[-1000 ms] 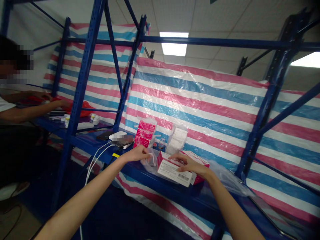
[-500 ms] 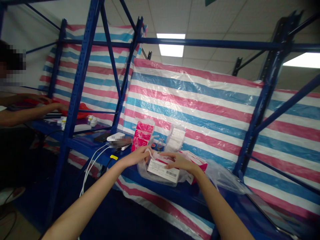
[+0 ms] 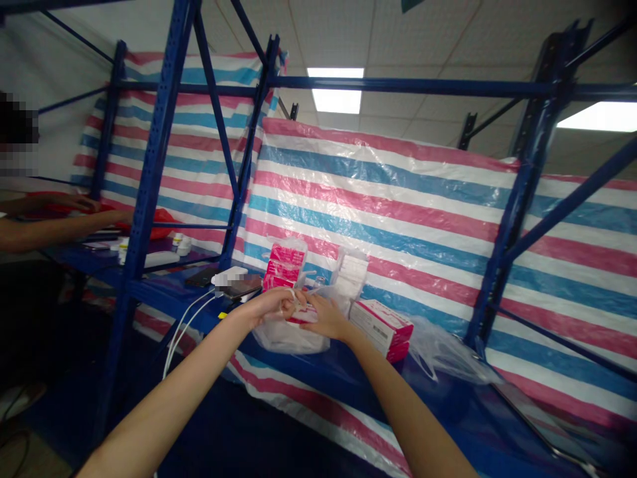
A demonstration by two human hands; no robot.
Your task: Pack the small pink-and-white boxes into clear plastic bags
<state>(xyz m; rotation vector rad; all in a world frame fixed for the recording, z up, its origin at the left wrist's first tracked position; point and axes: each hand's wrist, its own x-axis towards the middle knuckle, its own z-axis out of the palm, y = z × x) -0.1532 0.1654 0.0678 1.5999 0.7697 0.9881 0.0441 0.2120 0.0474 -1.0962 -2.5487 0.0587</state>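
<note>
A clear plastic bag (image 3: 288, 338) rests at the front of the blue shelf, with a pink and white box (image 3: 301, 313) in its mouth. My left hand (image 3: 271, 307) is closed on the bag's rim at the left, fingers curled round the thin plastic. On the other side, my right hand (image 3: 328, 318) has its thumb and fingers about the box's end; the bag hides part of this contact. Right of that hand stand stacked pink and white boxes (image 3: 381, 325). Behind the hands are a clear bag of pink boxes (image 3: 283, 264) and one of white packs (image 3: 350, 273).
A loose clear bag (image 3: 448, 352) lies to the right, beside a flat dark-screened device (image 3: 542, 425). At left are a white device (image 3: 229, 275), cables (image 3: 182, 325) and small white bottles (image 3: 184, 245). Another person's arm (image 3: 64, 229) reaches over a neighbouring shelf. Blue uprights (image 3: 154, 146) frame the space.
The bag and box have shifted left, and the box sits lower behind my hands. My right hand has moved left with it, baring the stacked boxes.
</note>
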